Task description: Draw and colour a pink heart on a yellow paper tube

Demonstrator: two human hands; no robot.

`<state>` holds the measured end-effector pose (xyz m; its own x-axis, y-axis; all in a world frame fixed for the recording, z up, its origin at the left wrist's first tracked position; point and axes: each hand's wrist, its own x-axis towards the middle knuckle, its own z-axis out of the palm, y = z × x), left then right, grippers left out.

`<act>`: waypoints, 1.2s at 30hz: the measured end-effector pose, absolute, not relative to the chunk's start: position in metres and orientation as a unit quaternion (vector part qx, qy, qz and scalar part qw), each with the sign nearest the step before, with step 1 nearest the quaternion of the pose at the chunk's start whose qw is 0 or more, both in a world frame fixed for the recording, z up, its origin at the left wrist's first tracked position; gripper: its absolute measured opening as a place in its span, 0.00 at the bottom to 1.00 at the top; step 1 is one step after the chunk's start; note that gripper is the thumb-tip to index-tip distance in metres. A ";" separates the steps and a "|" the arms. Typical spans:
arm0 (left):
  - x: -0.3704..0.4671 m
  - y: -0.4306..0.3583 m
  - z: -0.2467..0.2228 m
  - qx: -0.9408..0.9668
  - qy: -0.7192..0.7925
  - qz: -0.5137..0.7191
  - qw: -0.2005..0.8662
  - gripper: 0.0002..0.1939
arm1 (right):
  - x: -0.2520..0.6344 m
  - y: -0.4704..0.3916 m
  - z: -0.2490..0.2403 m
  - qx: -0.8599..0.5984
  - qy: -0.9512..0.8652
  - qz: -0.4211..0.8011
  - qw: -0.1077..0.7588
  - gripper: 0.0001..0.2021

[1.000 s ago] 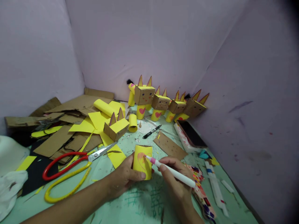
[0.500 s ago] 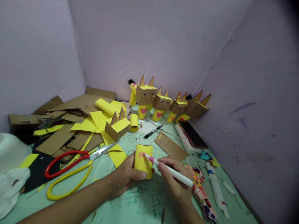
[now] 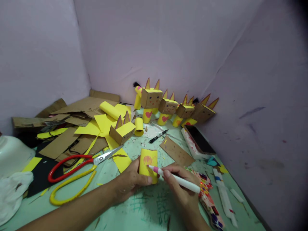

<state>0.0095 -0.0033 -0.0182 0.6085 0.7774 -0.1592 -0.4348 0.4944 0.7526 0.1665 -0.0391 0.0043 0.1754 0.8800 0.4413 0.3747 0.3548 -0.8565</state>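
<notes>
At the frame's lower centre, the left hand (image 3: 130, 180) grips a yellow tube (image 3: 145, 169) and the right hand (image 3: 186, 196) grips a white marker (image 3: 181, 182), tip at the tube's heart drawing (image 3: 147, 159).

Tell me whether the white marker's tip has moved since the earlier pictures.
Yes. Judged against the black pen on the table, the marker tip has shifted slightly left and lower.

A craft corner (scissors (image 3: 96, 160), cardboard scraps (image 3: 59, 144), yellow paper (image 3: 89, 128)).
</notes>
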 end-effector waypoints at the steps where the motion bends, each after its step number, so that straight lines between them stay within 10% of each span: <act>1: 0.009 -0.003 -0.018 0.348 0.250 0.367 0.826 0.31 | 0.166 -0.039 0.004 -0.529 -0.590 0.226 0.567 0.09; 36: 0.011 -0.003 -0.017 0.369 0.253 0.349 0.824 0.31 | 0.164 -0.039 -0.009 -0.480 -0.576 0.246 0.614 0.09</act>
<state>0.0106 -0.0028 -0.0171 0.6295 0.7607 -0.1585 -0.3876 0.4842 0.7844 0.1639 -0.0388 -0.0085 0.2150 0.8552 0.4716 0.2506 0.4183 -0.8730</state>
